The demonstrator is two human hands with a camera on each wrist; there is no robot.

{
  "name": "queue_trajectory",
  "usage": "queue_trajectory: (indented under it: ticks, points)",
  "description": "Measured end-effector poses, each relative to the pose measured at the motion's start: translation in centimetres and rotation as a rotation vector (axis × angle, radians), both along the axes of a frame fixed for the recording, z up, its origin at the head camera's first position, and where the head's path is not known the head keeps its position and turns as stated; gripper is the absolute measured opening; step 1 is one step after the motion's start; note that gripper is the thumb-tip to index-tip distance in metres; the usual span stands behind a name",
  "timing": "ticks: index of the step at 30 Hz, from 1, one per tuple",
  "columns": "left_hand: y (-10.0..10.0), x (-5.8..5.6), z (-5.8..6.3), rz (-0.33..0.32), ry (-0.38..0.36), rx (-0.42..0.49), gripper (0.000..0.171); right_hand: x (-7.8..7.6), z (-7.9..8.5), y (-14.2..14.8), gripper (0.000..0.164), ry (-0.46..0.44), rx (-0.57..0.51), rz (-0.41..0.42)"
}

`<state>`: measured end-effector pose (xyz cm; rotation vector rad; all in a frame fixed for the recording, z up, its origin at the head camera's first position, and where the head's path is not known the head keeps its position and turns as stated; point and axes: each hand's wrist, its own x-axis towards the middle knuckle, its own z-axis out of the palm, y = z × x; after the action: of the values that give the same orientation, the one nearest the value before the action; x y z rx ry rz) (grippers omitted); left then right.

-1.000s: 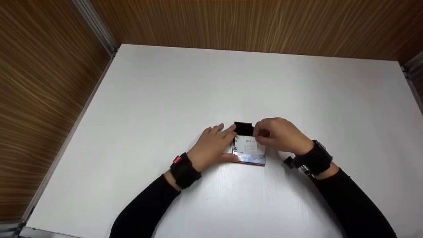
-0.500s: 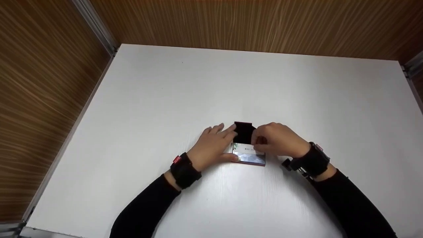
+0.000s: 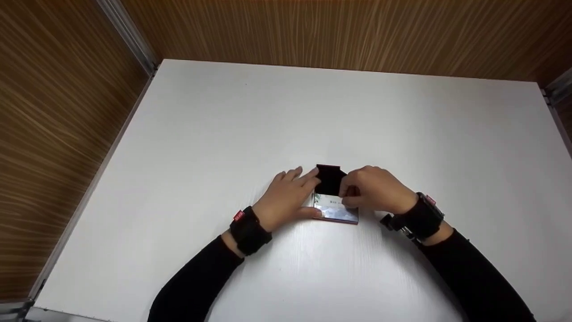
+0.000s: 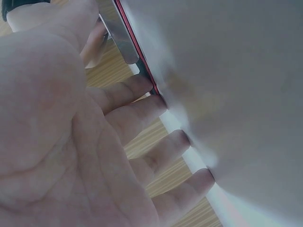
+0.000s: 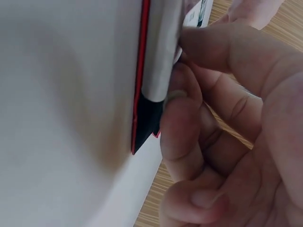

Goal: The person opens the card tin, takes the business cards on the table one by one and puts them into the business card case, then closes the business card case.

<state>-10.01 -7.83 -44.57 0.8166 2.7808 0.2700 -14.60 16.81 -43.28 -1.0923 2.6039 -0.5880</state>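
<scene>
A slim business card case (image 3: 339, 215) lies on the table with its black-lined flap (image 3: 328, 180) folded out on the far side. A white business card (image 3: 327, 199) with a green leaf print stands partly inside the shiny metal pocket. My right hand (image 3: 376, 189) pinches the card's right part between thumb and curled fingers. In the right wrist view, the case's silver side (image 5: 159, 52) and red edge show beside the fingers. My left hand (image 3: 287, 196) spreads at the case's left side, thumb resting on the near left corner. Its fingertips touch table and case edge in the left wrist view.
The white table (image 3: 223, 120) spreads around the case. Wood-grain panels (image 3: 330, 36) rise behind it and at the left, with metal rails (image 3: 129, 36) at the corners. Black wrist straps (image 3: 250, 231) sit on both wrists.
My right hand has moved toward me, sliding the card deeper into the metal pocket. More of the black lining shows now. The left hand has stayed in place.
</scene>
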Motion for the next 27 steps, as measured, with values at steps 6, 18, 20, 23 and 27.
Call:
queue_trajectory:
  ticks: [6, 18, 20, 23, 27]
  points:
    - [0.1, -0.1, 0.0, 0.005, -0.011, -0.015, 0.082, 0.2, 0.0, -0.1, 0.01, 0.043, 0.0, 0.011]
    - [-0.1, -0.3, -0.1, 0.012, -0.026, 0.013, 0.082, -0.8, 0.5, 0.7, 0.022, 0.063, -0.051, -0.069]
    - [-0.1, -0.3, -0.1, 0.012, -0.026, 0.016, 0.082, -1.0, 0.3, 0.8, 0.029, 0.095, -0.042, -0.108]
    - [-0.1, -0.4, -0.1, 0.008, -0.031, 0.013, 0.083, -1.2, 0.1, 0.9, 0.042, 0.1, -0.011, -0.138]
    - [-0.1, -0.5, -0.1, 0.007, -0.036, 0.01, 0.084, -1.1, 0.0, 0.7, 0.05, 0.043, -0.024, -0.131]
